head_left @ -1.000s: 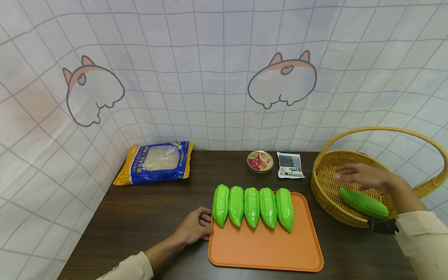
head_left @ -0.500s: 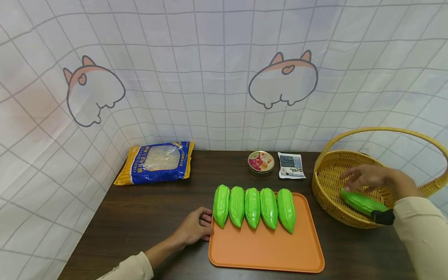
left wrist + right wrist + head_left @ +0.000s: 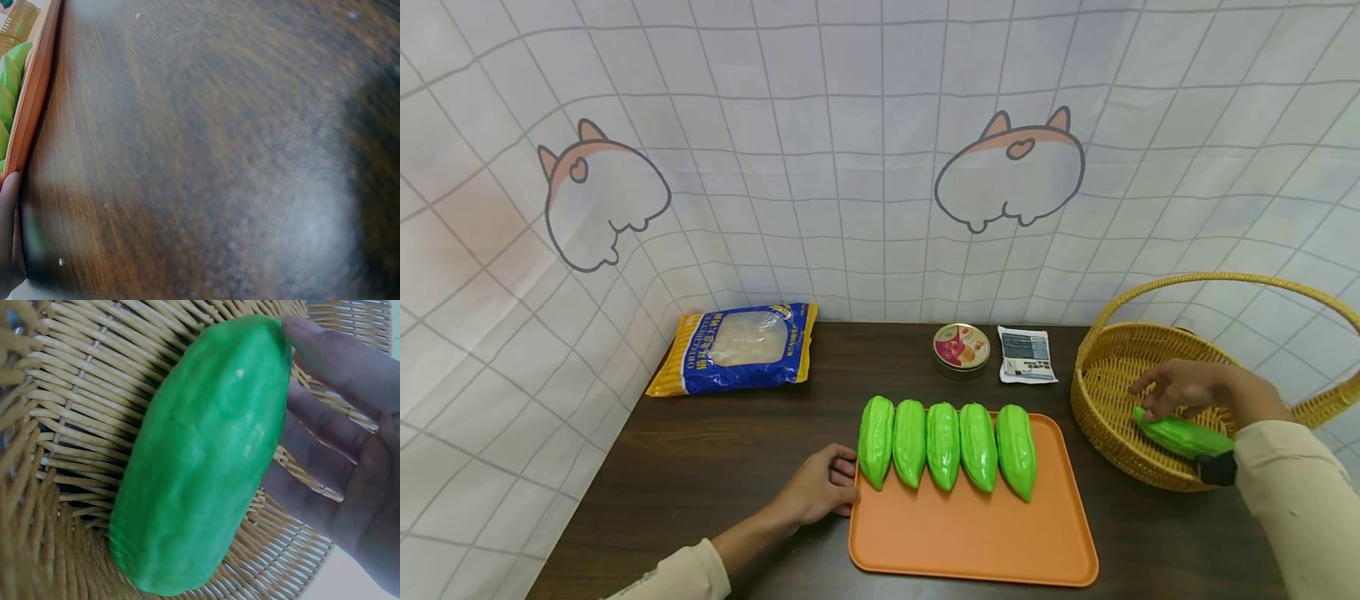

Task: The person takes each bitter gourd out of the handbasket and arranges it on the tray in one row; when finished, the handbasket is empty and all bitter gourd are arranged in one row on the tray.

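Observation:
My right hand (image 3: 1187,387) reaches into the wicker basket (image 3: 1093,408) at the right and grips a green, ribbed bitter melon (image 3: 1183,435). In the right wrist view, the thumb lies at the tip of the bitter melon (image 3: 200,456), and the other fingers pass behind its far side. The melon still lies against the woven basket. My left hand (image 3: 816,485) rests on the table, its relaxed fingers touching the left edge of the orange tray (image 3: 970,537). Several similar bitter melons (image 3: 942,446) lie side by side in a row along the tray's back half.
A blue and yellow pasta bag (image 3: 741,348) lies at the back left of the dark wooden table (image 3: 700,450). A round tin (image 3: 961,350) and a small white packet (image 3: 1026,356) sit behind the tray. The basket's tall handle (image 3: 1210,277) arches over my right hand.
My right hand has lowered onto the bitter melon in the basket, and its thumb and fingers have closed on it. The left hand and the tray hold their place.

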The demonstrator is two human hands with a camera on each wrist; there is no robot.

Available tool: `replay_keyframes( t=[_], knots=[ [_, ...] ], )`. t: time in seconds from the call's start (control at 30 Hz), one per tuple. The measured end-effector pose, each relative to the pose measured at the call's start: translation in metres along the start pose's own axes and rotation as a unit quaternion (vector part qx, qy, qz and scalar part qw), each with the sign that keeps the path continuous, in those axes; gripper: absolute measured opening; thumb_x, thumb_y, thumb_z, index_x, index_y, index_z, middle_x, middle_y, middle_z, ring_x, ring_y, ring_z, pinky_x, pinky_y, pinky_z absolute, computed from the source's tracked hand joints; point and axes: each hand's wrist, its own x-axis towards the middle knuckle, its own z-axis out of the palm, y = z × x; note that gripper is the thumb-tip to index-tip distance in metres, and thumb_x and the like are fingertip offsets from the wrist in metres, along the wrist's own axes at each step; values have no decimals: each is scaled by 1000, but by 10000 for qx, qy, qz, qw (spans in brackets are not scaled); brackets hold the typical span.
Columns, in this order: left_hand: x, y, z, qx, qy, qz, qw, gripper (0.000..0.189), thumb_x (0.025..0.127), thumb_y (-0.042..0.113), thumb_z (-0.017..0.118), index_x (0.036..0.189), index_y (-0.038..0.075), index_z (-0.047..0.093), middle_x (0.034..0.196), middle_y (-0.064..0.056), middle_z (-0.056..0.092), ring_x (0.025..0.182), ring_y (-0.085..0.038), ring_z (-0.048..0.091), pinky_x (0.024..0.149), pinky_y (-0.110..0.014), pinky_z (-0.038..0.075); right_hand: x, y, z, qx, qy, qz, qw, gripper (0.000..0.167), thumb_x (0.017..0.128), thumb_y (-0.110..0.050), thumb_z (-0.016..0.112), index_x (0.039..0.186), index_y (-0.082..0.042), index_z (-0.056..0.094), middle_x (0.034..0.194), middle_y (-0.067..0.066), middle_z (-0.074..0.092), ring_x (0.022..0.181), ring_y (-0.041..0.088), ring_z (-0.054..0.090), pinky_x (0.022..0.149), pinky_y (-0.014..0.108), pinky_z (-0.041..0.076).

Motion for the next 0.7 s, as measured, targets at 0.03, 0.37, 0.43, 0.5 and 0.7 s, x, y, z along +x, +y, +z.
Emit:
replay_keyframes(
  t=[0.03,0.37,0.43,0.5,0.7],
  knots=[
    [0,0,0,-5,-3,3,10000,61,74,-3,72,131,-6,51,110,-16,56,88,-19,62,65,-36,64,0,0,0,-16,10,7,10000,72,91,-17,73,144,15,38,128,24,57,113,28,61,89,49,58],
    [0,0,0,55,6,-26,10000,61,74,-2,72,130,-6,51,110,-16,56,88,-19,62,65,-35,64,0,5,-2,-414,-87,235,9988,70,90,-29,74,142,8,46,136,35,52,121,44,56,91,59,56],
    [0,0,0,60,9,-28,10000,61,74,-2,72,130,-5,51,110,-16,56,88,-19,62,65,-35,64,-1,5,-3,-533,-136,307,9980,68,90,-31,75,140,6,49,136,36,50,122,47,55,90,58,56],
    [0,1,0,58,13,-31,10000,61,74,-2,72,130,-5,51,110,-16,56,88,-19,62,65,-35,64,-1,6,-4,-632,-169,345,9973,67,89,-32,76,139,5,51,135,36,51,121,49,54,89,58,56],
    [0,1,0,43,0,-32,10000,61,74,-2,72,131,-6,51,110,-16,56,88,-19,62,65,-35,64,0,6,-4,-673,-220,426,9966,59,90,-31,75,134,4,56,135,34,53,125,56,49,90,59,56]
  ],
)
